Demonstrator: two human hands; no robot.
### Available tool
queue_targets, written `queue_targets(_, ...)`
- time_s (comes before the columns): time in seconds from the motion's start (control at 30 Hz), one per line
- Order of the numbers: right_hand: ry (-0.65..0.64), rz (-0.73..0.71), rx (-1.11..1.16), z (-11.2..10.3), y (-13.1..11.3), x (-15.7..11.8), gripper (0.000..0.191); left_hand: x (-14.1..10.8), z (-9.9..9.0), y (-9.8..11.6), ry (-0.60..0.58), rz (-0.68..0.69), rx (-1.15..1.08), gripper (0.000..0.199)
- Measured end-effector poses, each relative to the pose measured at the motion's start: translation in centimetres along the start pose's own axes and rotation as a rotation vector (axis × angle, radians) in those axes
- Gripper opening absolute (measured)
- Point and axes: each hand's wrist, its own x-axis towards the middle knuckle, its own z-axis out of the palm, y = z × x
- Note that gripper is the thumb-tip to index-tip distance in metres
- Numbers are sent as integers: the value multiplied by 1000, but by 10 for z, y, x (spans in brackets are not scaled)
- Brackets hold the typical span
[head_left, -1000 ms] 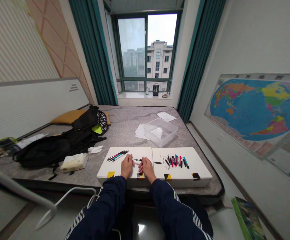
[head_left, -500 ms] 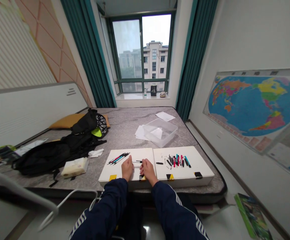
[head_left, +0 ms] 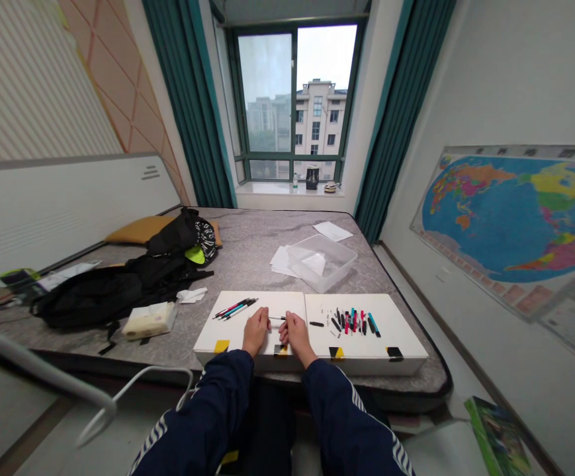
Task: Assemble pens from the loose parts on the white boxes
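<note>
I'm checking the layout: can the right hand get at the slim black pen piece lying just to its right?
Probably yes: the slim black pen piece lies close by, nothing visible between, though the right hand seems to hold a thin black-and-white pen part.

held pen part (head_left: 278, 318): black, pale grey
pens (head_left: 236, 309): red, blue, black
loose pen parts (head_left: 347, 322): black, red, teal
boxes (head_left: 282, 301): white
patches (head_left: 221, 346): yellow, black
sleeves (head_left: 222, 393): navy, white stripes
mattress (head_left: 252, 244): grey, marbled
backpack (head_left: 93, 297): black
curtains (head_left: 182, 99): teal
wall map (head_left: 500, 225): blue, multicoloured patches
</note>
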Motion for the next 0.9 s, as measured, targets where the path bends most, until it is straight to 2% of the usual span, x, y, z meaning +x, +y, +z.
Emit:
queue_targets(0.2,-10,-11,-37,2,-2,-2,46,3,1,-3,41,-82,-30,57)
queue_targets(0.43,16,-42,-58,1,5,0,35,4,-2,0,75,-85,4,62)
queue_targets(0.6,54,-22,-55,1,-3,-3,28,5,-2,0,99,-83,5,62)
queue_targets(0.67,55,-23,-97,2,-7,-6,29,5,-2,-1,101,-78,9,62)
queue_targets(0.8,-2,15,-262,4,-8,-7,49,6,-1,-2,102,-66,7,62)
queue_targets(0.9,-13,19,-243,3,-6,-6,52,6,-1,-4,105,-68,23,62)
